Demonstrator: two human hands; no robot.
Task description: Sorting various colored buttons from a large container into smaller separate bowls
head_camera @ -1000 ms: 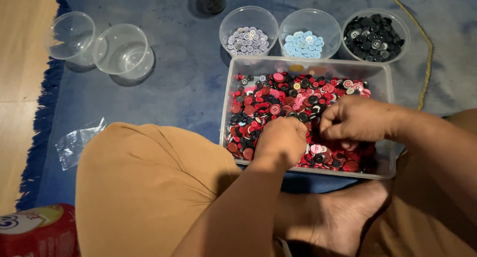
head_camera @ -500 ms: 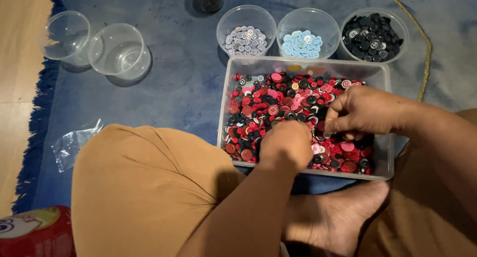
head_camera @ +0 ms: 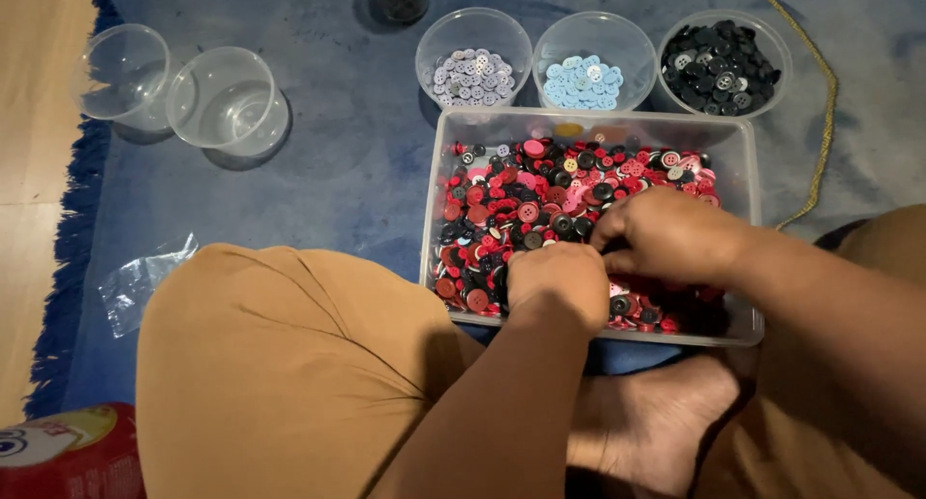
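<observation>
Down on the blue rug (head_camera: 318, 161), we sit cross-legged with a clear rectangular tub (head_camera: 588, 125) of mixed buttons (head_camera: 540, 200) drawn up against our legs. Both our hands are inside it at the near edge: our left hand (head_camera: 558, 285) is curled knuckles-up over the buttons, and our right hand (head_camera: 666, 237) is bent beside it, fingertips tucked down toward the pile, the two nearly touching. We cannot tell whether either grip is closed on a button or merely raking through them, since the fingertips are hidden under the hands. As for progress, three round bowls stand just beyond the tub: a bowl of pale grey buttons (head_camera: 473, 75), a bowl of light blue buttons (head_camera: 584, 80), and a bowl of black buttons (head_camera: 719, 67), each only partly filled. Two empty bowls (head_camera: 183, 99) wait well apart at the far left of the rug. We judge the sorting well begun but far from finished, since the tub holds a thick layer of red, pink and black buttons, with black ones plainly mixed through it. A scrap of clear plastic (head_camera: 140, 282) lies by our left knee, and a red tin (head_camera: 58, 456) sits at the near left corner.
</observation>
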